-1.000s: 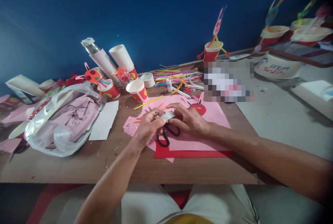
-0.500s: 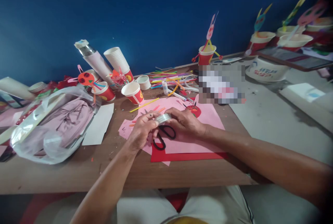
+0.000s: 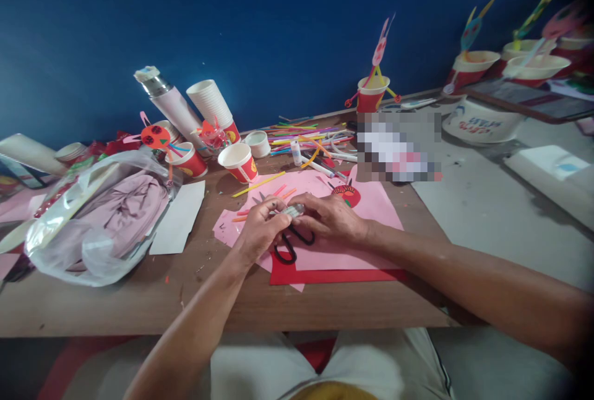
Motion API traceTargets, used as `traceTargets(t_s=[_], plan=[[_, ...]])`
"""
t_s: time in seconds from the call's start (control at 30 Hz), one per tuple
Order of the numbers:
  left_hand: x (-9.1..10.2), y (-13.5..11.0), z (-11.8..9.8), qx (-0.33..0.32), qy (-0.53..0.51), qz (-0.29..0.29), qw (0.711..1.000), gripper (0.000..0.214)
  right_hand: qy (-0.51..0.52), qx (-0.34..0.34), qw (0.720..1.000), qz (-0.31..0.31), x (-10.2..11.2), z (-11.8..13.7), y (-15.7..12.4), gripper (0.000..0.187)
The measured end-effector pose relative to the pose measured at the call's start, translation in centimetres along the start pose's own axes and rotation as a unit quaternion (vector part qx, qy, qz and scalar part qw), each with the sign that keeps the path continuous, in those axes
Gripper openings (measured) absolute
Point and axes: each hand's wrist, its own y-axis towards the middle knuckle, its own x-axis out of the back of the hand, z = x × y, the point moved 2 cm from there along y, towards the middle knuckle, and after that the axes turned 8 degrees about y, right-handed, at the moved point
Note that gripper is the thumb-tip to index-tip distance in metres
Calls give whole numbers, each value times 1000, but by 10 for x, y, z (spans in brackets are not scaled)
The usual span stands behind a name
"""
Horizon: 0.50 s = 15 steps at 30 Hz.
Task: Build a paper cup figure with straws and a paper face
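Between my two hands is a small roll of clear tape (image 3: 294,210), partly hidden by the fingers. My left hand (image 3: 264,223) is closed on its left side, with the thumb across it. My right hand (image 3: 329,217) pinches the roll from the right. Just below them lies a pair of scissors with black handles (image 3: 286,251), its blades pointing away to the left, partly covered by my left hand. Under everything is a pink sheet (image 3: 366,245) on top of a red sheet (image 3: 343,277). A red round cutout with eyelashes (image 3: 347,196) rests beyond my right hand.
Colourful pipe cleaners (image 3: 310,137), a glue stick (image 3: 296,153) and a paper cup (image 3: 238,163) stand or lie beyond the sheets. A plastic bag with cloth (image 3: 102,220) and a white card (image 3: 179,217) are at left. Cup figures (image 3: 372,93) line the wall; a bowl (image 3: 480,121) sits right.
The tape roll has turned between my fingers, and my left thumb now covers more of it. The view has shifted slightly; the other things stay in place.
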Motion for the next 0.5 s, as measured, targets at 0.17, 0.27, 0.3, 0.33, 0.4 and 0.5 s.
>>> traceTargets(t_s=[0.17,0.27,0.3,0.33,0.4,0.5], plan=[[3,1,6,6,-23,23,999,11,-6,5,1000,-5,-2,-2,0,29],[6,4,13,6,-74,69,995,14,31,-6,999,-17,0,-1,2,25],[7,5,15,5,-88,79,993,15,47,-8,999,-22,1,-1,2,24],[8,5,15,2,-100,87,991,16,63,-10,998,-26,2,-1,3,23],[8,5,13,-8,-122,93,988,19,92,-13,995,-33,3,-2,3,23],[7,4,7,-20,-134,94,986,20,120,-21,992,-44,3,-6,3,23]])
